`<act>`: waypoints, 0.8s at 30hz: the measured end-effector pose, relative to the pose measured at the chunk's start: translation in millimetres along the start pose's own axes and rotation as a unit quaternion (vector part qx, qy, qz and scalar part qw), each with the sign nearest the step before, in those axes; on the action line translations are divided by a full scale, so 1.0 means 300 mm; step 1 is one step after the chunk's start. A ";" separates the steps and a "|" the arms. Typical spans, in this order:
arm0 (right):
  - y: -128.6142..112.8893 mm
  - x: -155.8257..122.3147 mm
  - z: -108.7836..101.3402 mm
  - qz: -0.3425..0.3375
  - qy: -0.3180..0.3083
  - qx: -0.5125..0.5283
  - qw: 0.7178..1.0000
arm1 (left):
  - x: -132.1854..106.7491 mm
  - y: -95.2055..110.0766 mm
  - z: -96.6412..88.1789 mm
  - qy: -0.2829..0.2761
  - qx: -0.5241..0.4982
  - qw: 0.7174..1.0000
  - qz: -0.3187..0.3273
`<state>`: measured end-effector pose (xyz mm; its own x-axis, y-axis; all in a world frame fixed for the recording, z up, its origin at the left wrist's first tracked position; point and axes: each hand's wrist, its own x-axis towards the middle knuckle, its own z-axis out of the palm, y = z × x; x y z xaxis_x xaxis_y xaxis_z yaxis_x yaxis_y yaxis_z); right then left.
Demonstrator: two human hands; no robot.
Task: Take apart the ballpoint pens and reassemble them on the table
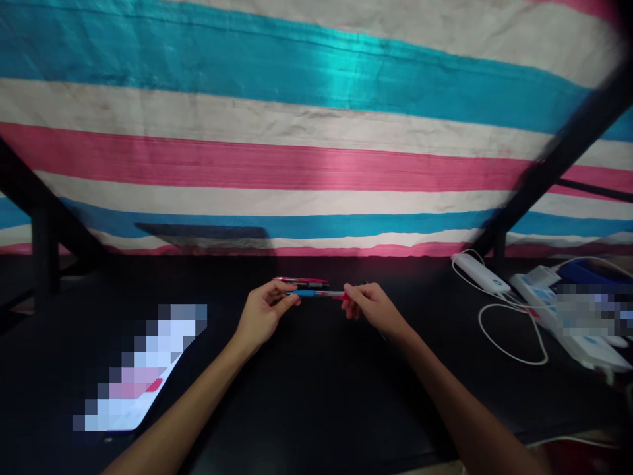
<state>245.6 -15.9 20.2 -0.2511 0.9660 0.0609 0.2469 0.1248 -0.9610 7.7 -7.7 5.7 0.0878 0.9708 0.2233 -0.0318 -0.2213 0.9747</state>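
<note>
A slim pen [324,294] is stretched level between my two hands, above the black tabletop. Its left part is blue, its middle clear, and red shows at the right end. My left hand [262,315] pinches the blue end between thumb and fingers. At the red end, the fingertips of my right hand [373,307] are closed on the pen. Just behind it lies a second pen [302,282], red and dark, close to my left fingers. Small dark tips show behind my right hand, too hidden to name.
A lit phone [143,396], its screen blurred out, lies on the black table [306,396] at the left. To the right are a white adapter [481,272], a looping white cable [514,363] and a power strip [588,346]. A striped sheet [297,158] hangs behind, between dark frame bars [548,165].
</note>
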 end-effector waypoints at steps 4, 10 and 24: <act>-0.012 -0.005 -0.001 -0.048 0.026 0.022 0.998 | 0.002 0.005 -0.001 -0.002 -0.005 1.000 -0.002; -0.010 -0.002 -0.012 -0.034 0.013 -0.025 0.999 | 0.006 -0.002 -0.010 -0.005 0.002 1.000 -0.007; 0.007 -0.001 -0.004 0.047 -0.012 0.150 0.987 | -0.014 0.008 -0.008 -0.004 0.091 0.995 0.040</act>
<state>247.3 -15.7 18.5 -0.2634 0.9640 -0.0356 -0.0176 -0.0417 -0.9990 4.8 -12.0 7.0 0.0993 0.9487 0.3003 0.1419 -0.3122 0.9394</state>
